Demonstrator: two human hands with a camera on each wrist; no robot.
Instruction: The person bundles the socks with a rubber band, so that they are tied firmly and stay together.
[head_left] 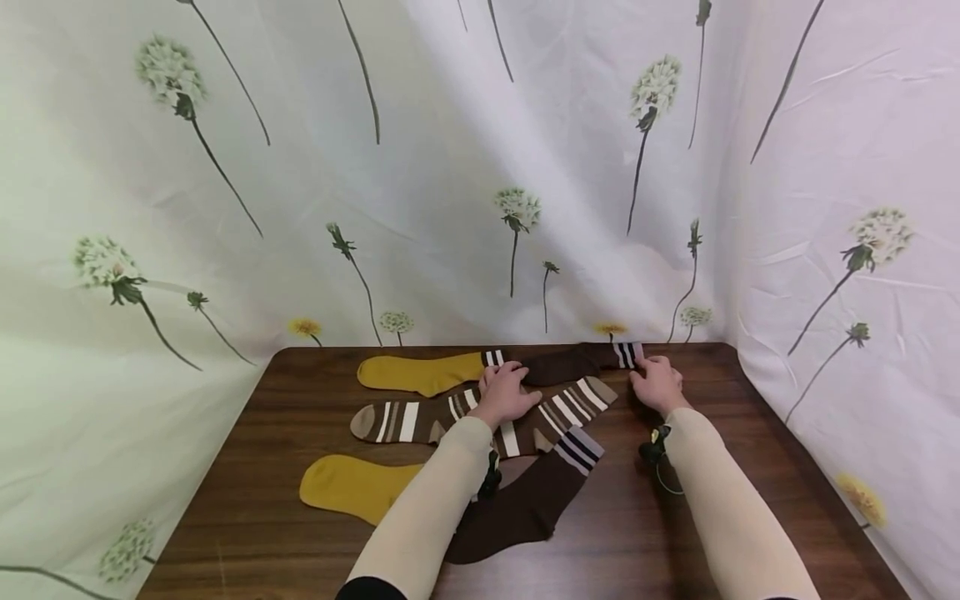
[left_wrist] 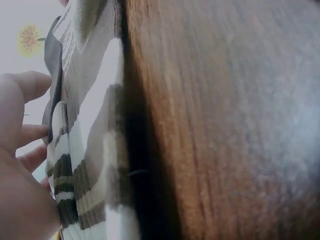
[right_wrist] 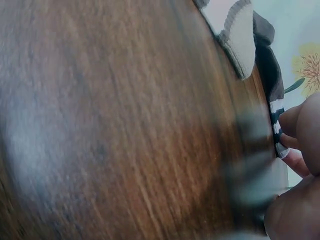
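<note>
At the back edge lies a dark brown sock (head_left: 562, 367) with a striped cuff. My right hand (head_left: 660, 385) pinches the cuff end (right_wrist: 278, 131) between thumb and fingers. My left hand (head_left: 506, 393) reaches over two brown-and-white striped socks, the left one (head_left: 408, 422) and the right one (head_left: 576, 408). Its fingers are loosely extended near the dark sock and a yellow sock's cuff (head_left: 495, 358). In the left wrist view, the left hand (left_wrist: 20, 145) is beside the striped knit (left_wrist: 95, 115), fingertips at the fabric. The left hand and forearm hide the middle of the striped socks.
The yellow sock (head_left: 420, 373) lies at the back left. Another yellow sock (head_left: 352, 483) and a second dark brown sock (head_left: 517, 508) lie toward the front, partly under the left forearm. A floral white cloth (head_left: 450, 208) hangs behind the brown wooden table (head_left: 247, 508).
</note>
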